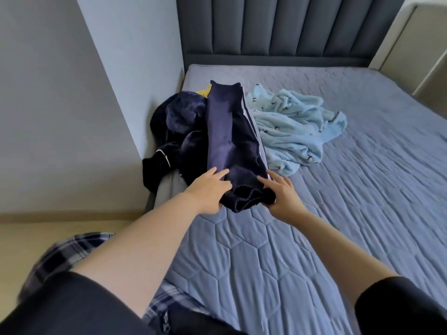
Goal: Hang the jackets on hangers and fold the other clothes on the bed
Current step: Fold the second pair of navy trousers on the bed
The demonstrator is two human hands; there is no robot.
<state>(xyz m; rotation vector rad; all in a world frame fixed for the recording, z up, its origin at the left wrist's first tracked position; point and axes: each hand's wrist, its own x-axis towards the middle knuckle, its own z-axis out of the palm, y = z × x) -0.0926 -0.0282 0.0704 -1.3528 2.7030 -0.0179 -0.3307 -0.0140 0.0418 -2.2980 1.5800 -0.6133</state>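
Navy trousers (pixel 226 131) with a pale side stripe lie lengthwise on the blue quilted bed (pixel 338 213), folded leg on leg. My left hand (pixel 209 189) grips the near waistband end from the left. My right hand (pixel 280 194) grips the same end from the right. A dark navy fleece garment (pixel 176 122) with white piping is bunched at the bed's left edge, partly under the trousers. A light blue patterned fleece garment (pixel 292 131) lies crumpled to the right. A bit of yellow cloth (pixel 205 91) shows behind the pile.
A dark padded headboard (pixel 278 27) stands at the far end. A grey wall (pixel 60 93) runs close along the bed's left side, with a narrow strip of floor. A pale cabinet (pixel 416 39) stands at the far right.
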